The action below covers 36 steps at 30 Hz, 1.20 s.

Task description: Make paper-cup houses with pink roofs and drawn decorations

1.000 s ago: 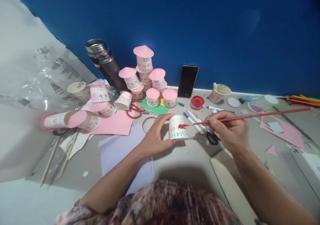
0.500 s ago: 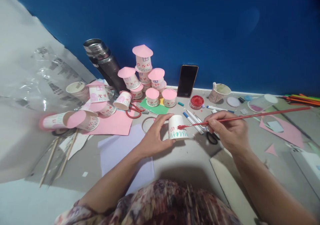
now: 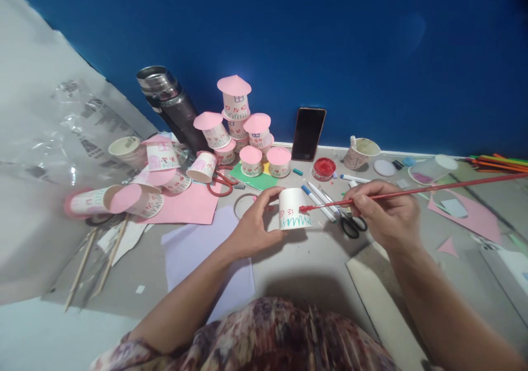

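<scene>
My left hand (image 3: 258, 222) grips a white paper cup (image 3: 292, 201) from its left side, the cup upside down with its wide rim low. Green zigzag strokes run along that rim, with small red dabs above them. In my right hand (image 3: 388, 211) is a long red paintbrush (image 3: 437, 188), held like a pen. Its red-loaded tip is at the right part of the cup's painted side; whether it touches cannot be told. Beyond the cup stands an open jar of red paint (image 3: 324, 168).
Pink-roofed paper cup houses (image 3: 236, 98) stand stacked behind, beside a dark thermos (image 3: 173, 104). A phone (image 3: 308, 134) leans on the blue wall. Black-handled scissors (image 3: 350, 227), markers (image 3: 317, 201), a patterned cup (image 3: 360, 153) and lilac paper (image 3: 185, 250) lie around.
The brush tip and my right hand have shifted slightly right across the cup. More red dabs show left of the tip. My left hand keeps its hold.
</scene>
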### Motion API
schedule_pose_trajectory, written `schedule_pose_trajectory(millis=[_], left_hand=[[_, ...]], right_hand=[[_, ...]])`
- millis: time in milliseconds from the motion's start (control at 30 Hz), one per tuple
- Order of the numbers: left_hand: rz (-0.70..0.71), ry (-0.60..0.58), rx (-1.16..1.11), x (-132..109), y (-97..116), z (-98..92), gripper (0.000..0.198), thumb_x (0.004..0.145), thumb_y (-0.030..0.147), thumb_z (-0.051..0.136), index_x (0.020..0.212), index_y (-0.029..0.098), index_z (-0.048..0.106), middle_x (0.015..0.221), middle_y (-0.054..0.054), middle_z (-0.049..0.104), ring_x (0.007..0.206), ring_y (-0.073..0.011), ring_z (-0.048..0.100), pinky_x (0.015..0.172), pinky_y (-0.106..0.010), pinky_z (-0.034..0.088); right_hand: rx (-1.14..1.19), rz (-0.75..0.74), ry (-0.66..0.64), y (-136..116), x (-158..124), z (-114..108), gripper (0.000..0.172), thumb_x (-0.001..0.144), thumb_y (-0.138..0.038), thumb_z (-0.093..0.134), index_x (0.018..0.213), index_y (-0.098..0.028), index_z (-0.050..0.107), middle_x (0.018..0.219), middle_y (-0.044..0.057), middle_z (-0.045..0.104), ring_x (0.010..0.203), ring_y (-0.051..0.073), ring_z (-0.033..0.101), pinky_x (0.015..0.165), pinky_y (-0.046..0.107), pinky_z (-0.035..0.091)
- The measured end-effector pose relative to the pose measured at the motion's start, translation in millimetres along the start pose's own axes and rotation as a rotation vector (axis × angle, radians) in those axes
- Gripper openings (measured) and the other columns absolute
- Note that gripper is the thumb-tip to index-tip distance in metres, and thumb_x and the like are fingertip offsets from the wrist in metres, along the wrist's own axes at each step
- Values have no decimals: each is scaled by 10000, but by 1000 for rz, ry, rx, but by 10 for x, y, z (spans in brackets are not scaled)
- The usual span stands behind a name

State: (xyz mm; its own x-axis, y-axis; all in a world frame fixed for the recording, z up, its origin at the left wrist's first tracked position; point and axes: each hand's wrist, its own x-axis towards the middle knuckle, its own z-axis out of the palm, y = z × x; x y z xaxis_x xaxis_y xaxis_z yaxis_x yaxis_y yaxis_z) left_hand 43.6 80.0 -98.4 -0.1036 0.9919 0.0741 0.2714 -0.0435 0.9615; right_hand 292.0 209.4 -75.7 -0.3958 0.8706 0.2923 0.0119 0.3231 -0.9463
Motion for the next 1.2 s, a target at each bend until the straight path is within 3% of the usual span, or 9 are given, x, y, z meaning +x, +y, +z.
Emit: schedule_pose_trajectory(millis=[1200], left_hand=[[-24,-25,-8,7,26,5,776,708,197,799,1427,258,511,1493,-133,589,1404,-345,565,1201,-542,469]], right_hand=[[-89,-12,-5,-6,3,13,159,937,-350,763,837,-228,756,696,21,712,593,160,609,543,287,475]])
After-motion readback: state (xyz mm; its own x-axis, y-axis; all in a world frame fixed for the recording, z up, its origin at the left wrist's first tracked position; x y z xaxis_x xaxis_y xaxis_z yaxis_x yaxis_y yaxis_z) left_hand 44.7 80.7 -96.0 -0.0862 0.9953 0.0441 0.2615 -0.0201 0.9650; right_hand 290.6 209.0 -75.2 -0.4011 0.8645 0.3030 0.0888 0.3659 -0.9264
